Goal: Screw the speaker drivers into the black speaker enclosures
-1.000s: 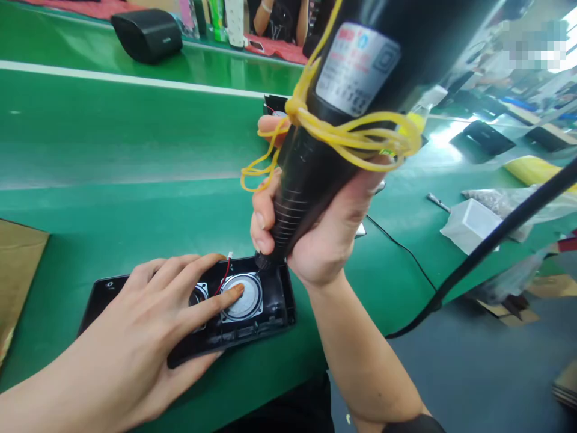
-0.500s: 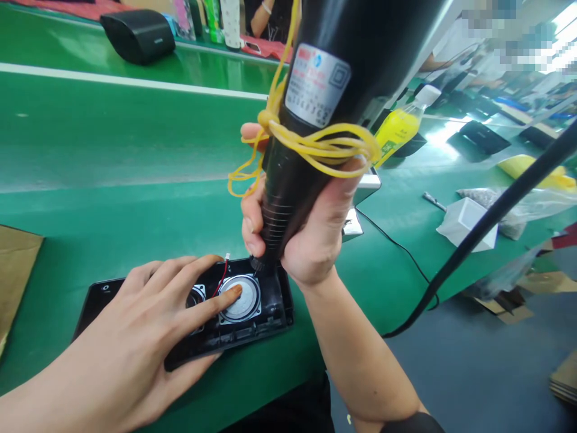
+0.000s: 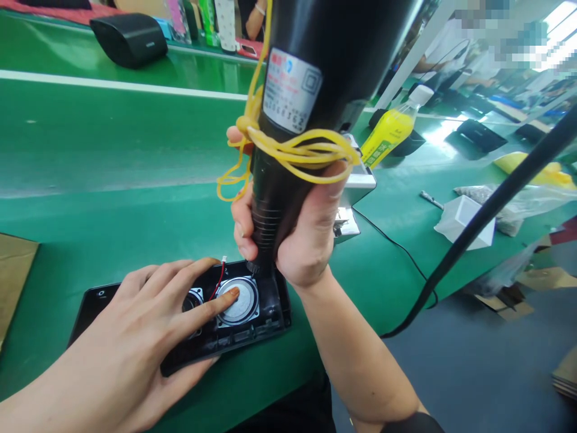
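My right hand [image 3: 311, 234] is wrapped round a black electric screwdriver [image 3: 279, 174] with a white label and a yellow cord [image 3: 311, 153] tied about it. The screwdriver points down, its nose at the upper right corner of a round speaker driver [image 3: 241, 304]; the bit's tip is hard to make out. This driver sits in a black speaker housing [image 3: 270, 313] lying on the green bench. My left hand [image 3: 153, 325] grips the housing, thumb at its near edge and index fingertip on the driver. A second driver [image 3: 192, 304] is partly covered by that hand. Beside it rises a red wire [image 3: 220, 279] with a white plug.
A yellow drink bottle [image 3: 392, 129] and a white box [image 3: 466, 222] stand to the right. A thick black cable [image 3: 473, 234] crosses the right side. Cardboard [image 3: 15, 276] lies at left, and a finished-looking black speaker [image 3: 128, 39] sits at the back. Other people are beyond.
The view has shifted slightly. The screwdriver's upper end has swung a little left, while its nose stays at the same corner of the driver. My left hand keeps its hold.
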Motion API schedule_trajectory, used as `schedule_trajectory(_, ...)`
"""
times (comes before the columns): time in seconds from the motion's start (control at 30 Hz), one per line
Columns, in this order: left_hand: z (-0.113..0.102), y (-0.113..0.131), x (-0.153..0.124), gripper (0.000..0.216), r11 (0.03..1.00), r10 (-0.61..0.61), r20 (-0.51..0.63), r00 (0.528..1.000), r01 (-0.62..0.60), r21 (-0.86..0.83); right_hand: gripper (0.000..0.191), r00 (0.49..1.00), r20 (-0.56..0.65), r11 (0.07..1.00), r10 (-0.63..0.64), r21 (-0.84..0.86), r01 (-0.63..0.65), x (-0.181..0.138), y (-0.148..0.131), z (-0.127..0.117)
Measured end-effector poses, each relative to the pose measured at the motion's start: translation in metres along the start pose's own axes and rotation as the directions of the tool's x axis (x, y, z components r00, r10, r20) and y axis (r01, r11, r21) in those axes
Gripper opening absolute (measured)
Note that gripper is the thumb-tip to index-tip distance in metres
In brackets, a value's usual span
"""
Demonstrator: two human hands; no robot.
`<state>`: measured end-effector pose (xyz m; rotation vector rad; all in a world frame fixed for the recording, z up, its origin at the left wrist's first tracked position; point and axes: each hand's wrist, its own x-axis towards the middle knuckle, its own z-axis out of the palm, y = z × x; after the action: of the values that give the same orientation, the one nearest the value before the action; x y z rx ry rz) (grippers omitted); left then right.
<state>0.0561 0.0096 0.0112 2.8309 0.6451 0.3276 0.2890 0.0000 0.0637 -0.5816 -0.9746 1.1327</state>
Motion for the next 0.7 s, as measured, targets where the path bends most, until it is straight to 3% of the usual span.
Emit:
schedule_trajectory(0.33, -0.002, 0.000, 0.000, 0.058, 1.000, 0.015, 0.003, 1.000, -0.015, 0.021, 0.060, 0.999, -0.014, 0.996, 0.045, -0.074, -0.046, 0.001, 0.005, -0.001)
schedule_trajectory(0.43, -0.002, 0.001, 0.000, 0.057, 1.000, 0.009, -0.013, 1.000, -0.009, 0.018, 0.059, 0.998, 0.055, 0.999, 0.020, -0.043, -0.018, 0.000, 0.011, -0.002)
schedule_trajectory(0.53, -0.003, 0.002, 0.001, 0.054, 1.000, 0.010, -0.014, 1.000, -0.010, 0.020, 0.047, 0.994, 0.111, 0.999, 0.005, -0.039, -0.001, -0.003, 0.017, -0.001)
schedule_trajectory(0.6, -0.004, 0.003, 0.001, 0.052, 1.000, 0.013, -0.026, 1.000, -0.012, 0.020, 0.040, 0.997, 0.069, 0.998, 0.019, -0.054, -0.015, -0.007, 0.020, 0.001)
schedule_trajectory(0.7, -0.004, 0.004, 0.002, 0.053, 1.000, 0.015, -0.043, 0.999, -0.014, 0.023, 0.055, 0.999, 0.038, 0.999, 0.030, -0.047, -0.028, -0.013, 0.022, 0.004)
